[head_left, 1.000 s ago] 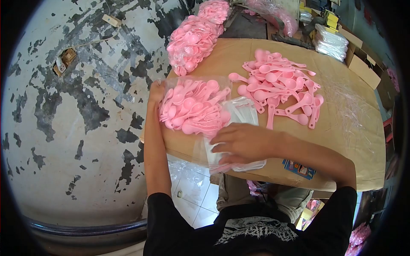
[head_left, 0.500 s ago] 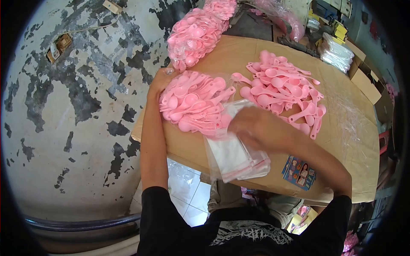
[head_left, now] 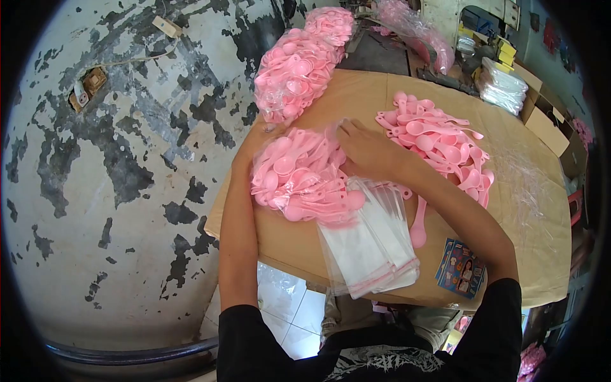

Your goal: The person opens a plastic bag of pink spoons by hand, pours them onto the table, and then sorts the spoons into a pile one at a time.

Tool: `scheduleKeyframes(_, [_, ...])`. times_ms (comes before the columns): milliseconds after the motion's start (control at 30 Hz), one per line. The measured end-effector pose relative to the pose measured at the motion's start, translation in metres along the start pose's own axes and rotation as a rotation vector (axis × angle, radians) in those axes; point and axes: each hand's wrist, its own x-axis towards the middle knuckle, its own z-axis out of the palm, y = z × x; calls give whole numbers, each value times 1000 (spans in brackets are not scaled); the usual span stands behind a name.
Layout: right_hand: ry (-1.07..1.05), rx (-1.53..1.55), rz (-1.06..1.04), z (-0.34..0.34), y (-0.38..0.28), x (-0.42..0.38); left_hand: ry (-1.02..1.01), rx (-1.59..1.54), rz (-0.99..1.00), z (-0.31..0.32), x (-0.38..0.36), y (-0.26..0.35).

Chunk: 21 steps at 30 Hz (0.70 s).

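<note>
A clear plastic bag full of pink spoons (head_left: pixel 296 172) lies on the left side of the table. My left hand (head_left: pixel 252 145) is closed at the bag's upper left edge, its fingertips mostly hidden. At the upper right edge, my right hand (head_left: pixel 372 151) pinches the clear plastic between bent fingers. Just below the bag is a stack of flat clear bags (head_left: pixel 375 245) with pinkish seal strips. Beyond my right forearm spreads a loose pile of pink spoons (head_left: pixel 439 140). One single spoon (head_left: pixel 418 226) rests beside the flat bags.
Filled bags of pink spoons (head_left: pixel 293 76) stand against the peeling wall at the back left. Printed cards (head_left: pixel 459 270) lie near the front edge of the brown-covered table (head_left: pixel 531 254). Packs of clear plastic (head_left: pixel 501 86) and a cardboard box (head_left: pixel 544 118) are at the back right.
My right hand has moved from above the flat bags up to the filled bag's upper right edge. The bag's plastic is now drawn up around the spoons. The view has shifted slightly.
</note>
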Motion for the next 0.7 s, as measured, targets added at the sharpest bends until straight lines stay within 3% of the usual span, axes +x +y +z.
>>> scheduleKeyframes(67, [48,-40,-72,2,7,2,-72,-57,-92,2,-1,1])
scheduleKeyframes(133, [-5,-62,1,10,12,3,-194,-72,-59,-6,2,-7])
scheduleKeyframes(267, [-51,-217,15,5,9,-2,-123,-97,-75,-2,-1,-5])
scheduleKeyframes(367, [-49,-322,-49,5,15,-8,-189,-114,-177,-6,-3,0])
scheduleKeyframes(467, [-165,-148,-15,-25,9,-4,-201,-108,-192,-8,-3,0])
scheduleKeyframes(700, [-135,-67,-56,-15,12,-4,-137,-178,-200,-2,-10,11])
